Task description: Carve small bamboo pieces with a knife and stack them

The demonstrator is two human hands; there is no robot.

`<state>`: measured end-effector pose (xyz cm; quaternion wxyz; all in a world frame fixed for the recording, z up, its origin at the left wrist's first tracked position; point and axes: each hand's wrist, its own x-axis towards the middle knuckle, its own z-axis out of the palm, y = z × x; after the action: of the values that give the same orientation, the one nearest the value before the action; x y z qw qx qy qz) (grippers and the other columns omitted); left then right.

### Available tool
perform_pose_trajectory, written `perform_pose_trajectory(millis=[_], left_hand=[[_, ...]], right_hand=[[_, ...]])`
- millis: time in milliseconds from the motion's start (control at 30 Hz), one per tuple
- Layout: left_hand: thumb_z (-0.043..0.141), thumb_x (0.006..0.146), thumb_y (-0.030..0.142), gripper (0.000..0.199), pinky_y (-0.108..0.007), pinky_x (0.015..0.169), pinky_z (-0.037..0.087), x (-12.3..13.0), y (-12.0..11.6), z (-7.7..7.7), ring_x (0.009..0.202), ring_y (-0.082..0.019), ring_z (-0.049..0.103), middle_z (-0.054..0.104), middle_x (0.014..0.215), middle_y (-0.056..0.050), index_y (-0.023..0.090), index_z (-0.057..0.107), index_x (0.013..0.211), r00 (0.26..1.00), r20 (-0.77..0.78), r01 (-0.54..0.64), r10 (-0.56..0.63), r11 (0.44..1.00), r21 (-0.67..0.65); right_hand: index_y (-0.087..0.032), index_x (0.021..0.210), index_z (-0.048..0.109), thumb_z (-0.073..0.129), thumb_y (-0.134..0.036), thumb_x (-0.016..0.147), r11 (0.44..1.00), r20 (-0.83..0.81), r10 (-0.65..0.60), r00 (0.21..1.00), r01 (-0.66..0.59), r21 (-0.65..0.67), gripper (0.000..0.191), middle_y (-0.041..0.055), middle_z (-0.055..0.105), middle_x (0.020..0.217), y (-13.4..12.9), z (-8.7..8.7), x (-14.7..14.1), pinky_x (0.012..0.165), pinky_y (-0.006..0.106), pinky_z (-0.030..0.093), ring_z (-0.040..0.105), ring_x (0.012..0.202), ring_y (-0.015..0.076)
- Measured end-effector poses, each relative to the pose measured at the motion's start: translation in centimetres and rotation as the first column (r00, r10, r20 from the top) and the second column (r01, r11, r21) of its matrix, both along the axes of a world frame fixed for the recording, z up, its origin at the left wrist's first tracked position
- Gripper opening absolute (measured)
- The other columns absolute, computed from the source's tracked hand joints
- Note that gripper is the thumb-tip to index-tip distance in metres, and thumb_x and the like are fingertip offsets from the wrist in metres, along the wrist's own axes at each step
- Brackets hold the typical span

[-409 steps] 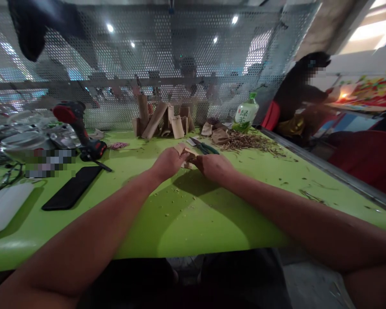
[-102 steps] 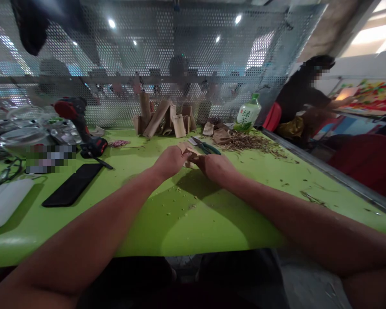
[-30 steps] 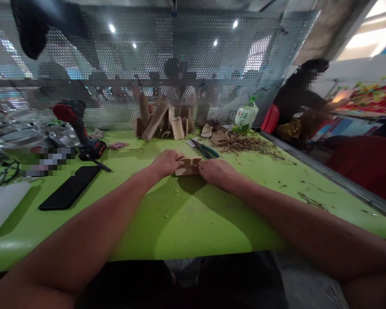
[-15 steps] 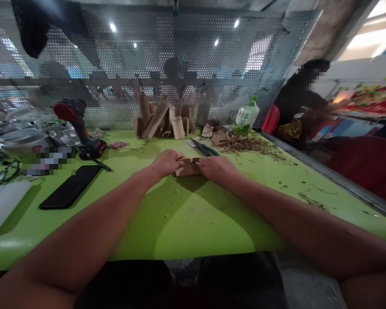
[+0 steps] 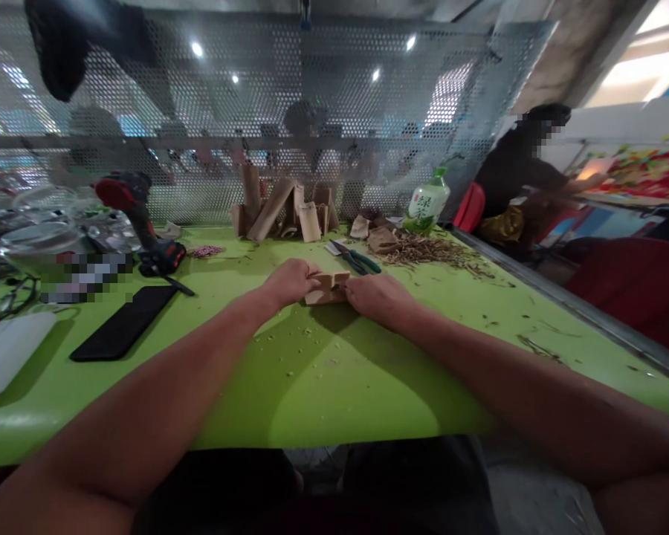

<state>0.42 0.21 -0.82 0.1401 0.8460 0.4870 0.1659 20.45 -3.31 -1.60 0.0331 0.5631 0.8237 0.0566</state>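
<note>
A small tan wooden piece is held low over the green table, between my two hands. It looks like a short section of bamboo or board, with a dark notch in its upper side. My left hand closes round its left end, thumb on the near side. At the right end are the curled fingers of my right hand, pinched against the piece; their tips are partly hidden. Just beyond lie green-handled pliers, touched by neither hand. Pale crumbs dot the table in front.
Upright wooden pieces stand at the back by a perforated metal screen. A green-capped bottle and brown shavings are at right. On the left are a cordless drill, a black flat case and glassware. A person sits beyond.
My right hand has shifted slightly right and down, exposing more of the wooden piece's right end and its notch. My left hand stays nearly still.
</note>
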Motion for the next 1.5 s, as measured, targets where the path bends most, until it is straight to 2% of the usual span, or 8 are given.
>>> perform_pose_trajectory(millis=[267,567,800,1000,1267,1500], left_hand=[[0.059,0.083,0.026,0.026,-0.026,0.062,0.038,0.0,0.0,0.0,0.072,-0.018,0.060,0.072,0.082,-0.007,0.014,0.076,0.099,1.000,0.009,-0.005,0.005,1.000,-0.007],[0.060,0.082,0.025,0.026,-0.026,0.063,0.038,-0.1,0.2,-0.3,0.068,-0.017,0.057,0.072,0.081,-0.007,0.015,0.076,0.101,1.000,0.017,-0.007,0.007,1.000,-0.012],[0.060,0.083,0.029,0.028,-0.025,0.058,0.034,-0.1,0.2,-0.2,0.065,-0.015,0.056,0.070,0.075,-0.005,0.014,0.076,0.101,0.999,-0.040,-0.013,0.013,1.000,0.009],[0.060,0.083,0.028,0.028,-0.025,0.061,0.038,0.0,0.2,-0.2,0.072,-0.017,0.059,0.072,0.084,-0.006,0.014,0.075,0.101,0.999,-0.043,0.001,0.000,1.000,0.029],[0.060,0.083,0.027,0.026,-0.026,0.062,0.040,-0.1,0.4,-0.6,0.066,-0.016,0.058,0.071,0.078,-0.004,0.015,0.076,0.099,1.000,-0.003,-0.012,0.012,1.000,-0.003],[0.057,0.086,0.022,0.029,-0.025,0.066,0.042,0.1,0.0,-0.1,0.072,-0.016,0.061,0.074,0.087,-0.005,0.017,0.074,0.109,0.999,-0.052,-0.011,0.012,1.000,0.021]], right_hand=[[-0.021,0.097,0.070,0.031,-0.039,0.101,0.991,-0.101,-0.055,0.993,0.067,0.116,0.043,0.0106,0.072,0.085,-0.4,0.2,0.3,0.059,0.028,0.039,0.064,0.070,0.0195],[-0.016,0.103,0.067,0.035,-0.032,0.101,0.999,0.057,0.027,0.998,-0.030,0.045,0.037,0.0134,0.071,0.086,0.6,0.0,0.2,0.058,0.029,0.044,0.066,0.072,0.0203],[-0.016,0.092,0.069,0.037,-0.028,0.098,0.999,0.037,0.047,0.998,-0.047,0.000,0.035,0.0114,0.072,0.082,0.6,-0.3,0.1,0.058,0.028,0.044,0.067,0.069,0.0197],[-0.016,0.091,0.070,0.036,-0.030,0.099,0.999,0.011,0.030,0.999,-0.030,-0.015,0.038,0.0125,0.073,0.085,1.0,-0.3,0.2,0.058,0.026,0.045,0.068,0.073,0.0204],[-0.013,0.102,0.070,0.039,-0.019,0.098,0.963,0.204,0.267,0.942,-0.256,-0.081,0.032,0.0159,0.072,0.100,2.5,-0.7,0.6,0.067,0.029,0.049,0.068,0.085,0.0223],[-0.014,0.106,0.072,0.046,-0.022,0.096,0.956,0.111,0.255,0.960,-0.234,-0.178,0.029,0.0122,0.070,0.093,1.4,0.5,0.9,0.070,0.029,0.047,0.065,0.075,0.0173]])
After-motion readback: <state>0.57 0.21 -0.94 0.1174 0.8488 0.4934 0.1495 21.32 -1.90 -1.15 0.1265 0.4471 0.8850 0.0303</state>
